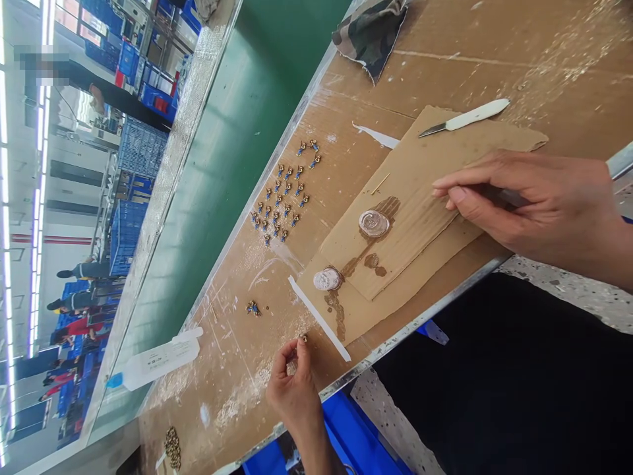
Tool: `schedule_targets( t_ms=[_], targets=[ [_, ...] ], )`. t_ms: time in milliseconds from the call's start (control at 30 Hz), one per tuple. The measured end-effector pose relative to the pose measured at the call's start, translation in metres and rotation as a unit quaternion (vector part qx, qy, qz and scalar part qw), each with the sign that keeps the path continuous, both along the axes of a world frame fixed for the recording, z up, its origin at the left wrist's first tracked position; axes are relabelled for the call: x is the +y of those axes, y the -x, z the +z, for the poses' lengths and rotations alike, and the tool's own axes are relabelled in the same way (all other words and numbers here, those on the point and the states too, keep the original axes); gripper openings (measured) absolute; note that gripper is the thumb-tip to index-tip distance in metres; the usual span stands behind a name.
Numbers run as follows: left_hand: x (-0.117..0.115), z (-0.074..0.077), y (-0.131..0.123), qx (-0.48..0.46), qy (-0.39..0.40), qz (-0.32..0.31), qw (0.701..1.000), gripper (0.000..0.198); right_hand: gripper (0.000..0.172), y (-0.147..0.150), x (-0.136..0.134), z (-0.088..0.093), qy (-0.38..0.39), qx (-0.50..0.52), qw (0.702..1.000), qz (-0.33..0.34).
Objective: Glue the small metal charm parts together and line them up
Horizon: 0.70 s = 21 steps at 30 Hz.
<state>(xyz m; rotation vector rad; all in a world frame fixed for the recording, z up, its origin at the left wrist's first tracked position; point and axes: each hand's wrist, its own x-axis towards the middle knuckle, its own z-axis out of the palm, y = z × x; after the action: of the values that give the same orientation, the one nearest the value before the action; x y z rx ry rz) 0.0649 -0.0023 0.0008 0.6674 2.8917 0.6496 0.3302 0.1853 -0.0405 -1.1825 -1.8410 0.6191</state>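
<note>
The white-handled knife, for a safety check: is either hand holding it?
No, the knife lies across the edge of the cardboard, apart from both the left hand and the right hand.

2 hands (297, 382) (534, 198) apart, fingers curled

From my remote feed, the small pieces (288, 189) look like glossy metal. I see matt brown cardboard (415, 173), a smooth plastic bottle (161, 359) and frayed cloth (370, 36).
</note>
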Motion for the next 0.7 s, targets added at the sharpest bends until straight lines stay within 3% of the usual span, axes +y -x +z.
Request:
schedule_targets(
  t_ms=[267, 700],
  targets=[
    [0.0008, -0.0029, 0.0024, -0.001, -0.002, 0.0, 1.0, 0.031, 0.019, -0.003, 0.0013, -0.0041, -0.02, -0.015, 1.0, 0.012],
    [0.0064, 0.0047, -0.0057, 0.005, 0.013, -0.017, 1.0, 0.03, 0.02, -0.0034, 0.0016, -0.0049, -0.02, 0.008, 1.0, 0.02]
  ],
)
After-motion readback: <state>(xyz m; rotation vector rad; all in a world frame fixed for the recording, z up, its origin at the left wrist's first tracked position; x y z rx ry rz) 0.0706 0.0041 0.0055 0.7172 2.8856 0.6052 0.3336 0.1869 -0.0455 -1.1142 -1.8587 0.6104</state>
